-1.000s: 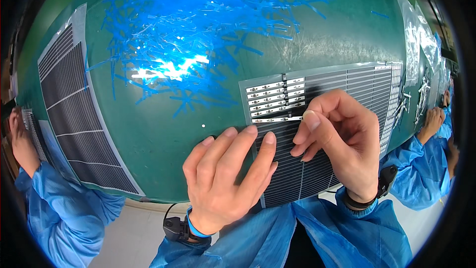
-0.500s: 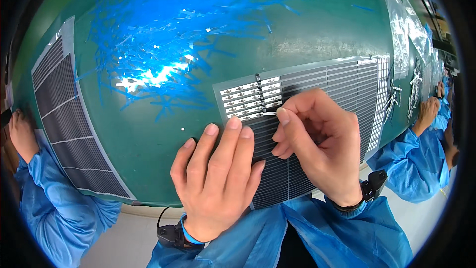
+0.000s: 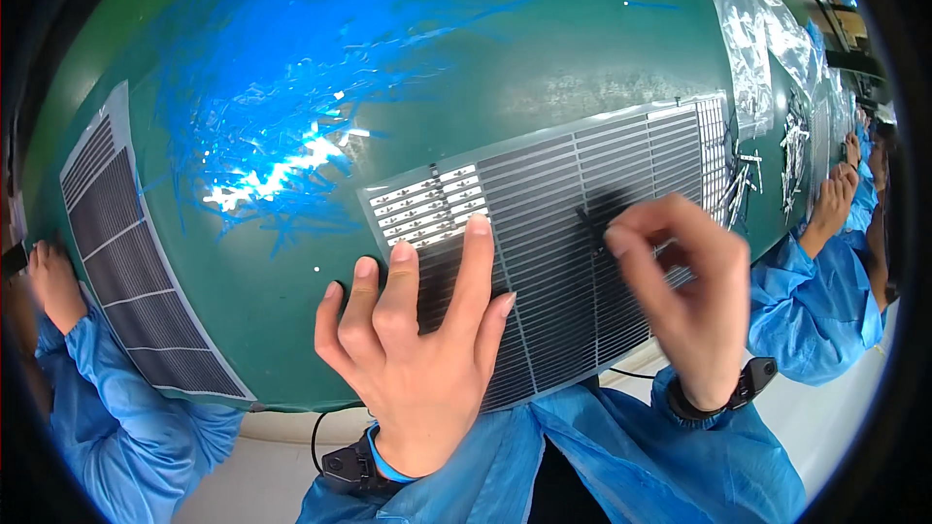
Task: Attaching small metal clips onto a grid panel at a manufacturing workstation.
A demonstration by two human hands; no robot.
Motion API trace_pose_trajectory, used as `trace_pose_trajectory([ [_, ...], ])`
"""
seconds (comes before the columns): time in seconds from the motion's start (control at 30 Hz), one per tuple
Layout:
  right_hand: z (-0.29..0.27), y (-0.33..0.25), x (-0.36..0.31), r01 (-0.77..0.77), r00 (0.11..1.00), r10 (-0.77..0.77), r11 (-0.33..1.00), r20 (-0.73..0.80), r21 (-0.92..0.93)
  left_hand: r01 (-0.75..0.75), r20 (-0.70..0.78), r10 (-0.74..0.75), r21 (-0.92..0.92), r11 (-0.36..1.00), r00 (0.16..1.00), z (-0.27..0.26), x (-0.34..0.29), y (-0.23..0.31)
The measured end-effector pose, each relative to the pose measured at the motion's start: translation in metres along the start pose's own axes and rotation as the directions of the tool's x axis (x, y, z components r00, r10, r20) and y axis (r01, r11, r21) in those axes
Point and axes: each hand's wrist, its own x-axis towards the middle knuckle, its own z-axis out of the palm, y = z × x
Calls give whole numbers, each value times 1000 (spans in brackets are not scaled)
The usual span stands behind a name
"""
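Fingers spread, my left hand (image 3: 417, 369) lies flat on a dark panel sheet (image 3: 544, 199) with thin pale lines and a clear border. Its index fingertip touches the lower edge of a block of white strips (image 3: 408, 209) with small dark marks, at the sheet's upper left. My right hand (image 3: 694, 281) is over the sheet's right half, thumb and index finger pinched. A small dark strip (image 3: 588, 227) shows at those fingertips, partly blurred. A narrow band of white grid (image 3: 714, 146) runs down the sheet's right end.
Loose blue film strips (image 3: 320, 68) are heaped beyond the sheet on the green table (image 3: 573, 49). Another dark sheet (image 3: 121, 204) lies at left, near a co-worker's hand (image 3: 56, 286). At right are clear plastic bags (image 3: 743, 58), small strips (image 3: 746, 180) and another person's hand (image 3: 832, 206).
My right hand has moved right, away from the white strips. The pale strip end at its fingertips no longer shows; a dark strip does. My left fingers have spread, and the view has shifted.
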Motion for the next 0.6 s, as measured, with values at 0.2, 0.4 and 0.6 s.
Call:
trace_pose_trajectory([
  [0.2, 6, 13, -6, 106, 993, -103, 992, 53, -62, -14, 21, 13, 29, 999, 1000, -4, -1, -2],
  [0.4, -1, 11, -10, 120, 983, -112, 992, 145, -45, 1, 31, -2, 29, 1000, 1000, -6, 1, 7],
  [0.6, -3, 17, -14, 239, 960, -216, 963, 181, -122, 82, -10, -84, -120, 989, 996, -8, 3, 14],
])
